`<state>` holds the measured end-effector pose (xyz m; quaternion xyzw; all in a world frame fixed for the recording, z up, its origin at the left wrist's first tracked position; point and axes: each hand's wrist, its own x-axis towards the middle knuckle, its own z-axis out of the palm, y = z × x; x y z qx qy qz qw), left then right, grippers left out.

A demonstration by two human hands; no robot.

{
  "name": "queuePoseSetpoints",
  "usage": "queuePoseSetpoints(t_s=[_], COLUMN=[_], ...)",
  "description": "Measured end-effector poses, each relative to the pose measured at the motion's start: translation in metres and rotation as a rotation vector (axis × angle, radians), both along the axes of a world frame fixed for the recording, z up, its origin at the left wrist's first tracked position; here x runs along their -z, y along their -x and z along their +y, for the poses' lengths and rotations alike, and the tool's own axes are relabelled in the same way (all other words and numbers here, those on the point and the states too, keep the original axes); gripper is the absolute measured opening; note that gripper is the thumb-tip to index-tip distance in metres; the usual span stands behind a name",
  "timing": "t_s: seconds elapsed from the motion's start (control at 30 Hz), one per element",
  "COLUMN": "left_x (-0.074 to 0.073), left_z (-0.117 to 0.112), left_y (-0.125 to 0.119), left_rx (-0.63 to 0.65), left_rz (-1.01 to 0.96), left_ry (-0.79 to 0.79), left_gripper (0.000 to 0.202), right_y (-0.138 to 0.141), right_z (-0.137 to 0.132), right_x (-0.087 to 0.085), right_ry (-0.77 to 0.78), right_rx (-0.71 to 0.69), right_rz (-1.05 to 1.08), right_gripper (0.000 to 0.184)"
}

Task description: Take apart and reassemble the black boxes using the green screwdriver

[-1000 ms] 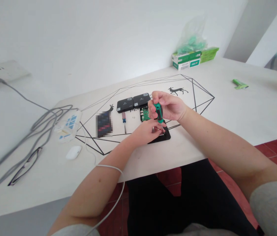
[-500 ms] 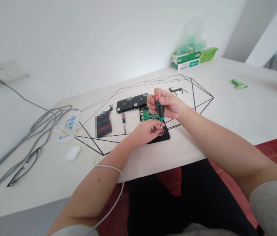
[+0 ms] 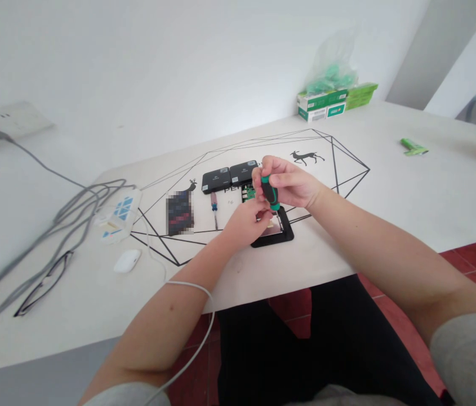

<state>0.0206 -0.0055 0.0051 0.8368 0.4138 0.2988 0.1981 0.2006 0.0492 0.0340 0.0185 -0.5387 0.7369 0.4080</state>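
My right hand is wrapped round the handle of a green and black screwdriver. The tool leans, its shaft pointing down over the right side of a flat black frame that has a shiny metal panel in it. My left hand is beside the shaft with its fingers curled together above the panel; whatever they pinch is hidden. Just behind it a green circuit board is partly covered by both hands.
Two black boxes sit behind the board. A second screwdriver and a pixelated dark item lie to the left, with a white case, glasses and cables farther out. Green boxes stand at the back; a white cable crosses my left forearm.
The screwdriver has gone from nearly upright to tilted, its handle shifting slightly left. My left hand has drawn back from the frame's right side, so more of the panel shows.
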Motion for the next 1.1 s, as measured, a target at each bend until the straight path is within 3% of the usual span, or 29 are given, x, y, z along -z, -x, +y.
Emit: queuePoseSetpoints(t_s=[0.17,0.3,0.53,0.83,0.97,1.1], left_x=[0.008,0.011,0.016,0.014,0.012,0.013], left_z=[0.016,0.024,0.028,0.026,0.024,0.025], left_y=[0.013,0.020,0.022,0.022,0.021,0.021], left_rx=[-0.252,-0.337,-0.311,-0.273,-0.253,-0.268], left_rz=[-0.076,-0.067,-0.035,0.026,0.064,0.086], left_ry=[-0.163,-0.194,-0.218,-0.240,-0.255,-0.268], left_gripper=[0.017,0.017,0.017,0.015,0.016,0.014], right_y=[0.001,0.001,-0.002,0.002,0.003,0.001], right_z=[0.001,0.002,0.005,-0.002,-0.002,-0.001], right_x=[-0.004,-0.004,0.000,-0.001,-0.003,-0.003], right_ry=[0.073,0.117,0.117,-0.012,-0.002,0.070], right_rx=[0.035,0.066,-0.024,-0.147,-0.081,-0.053], right_rz=[0.069,0.075,-0.020,0.042,0.057,0.032], right_gripper=[0.042,0.041,0.019,0.038,0.042,0.033])
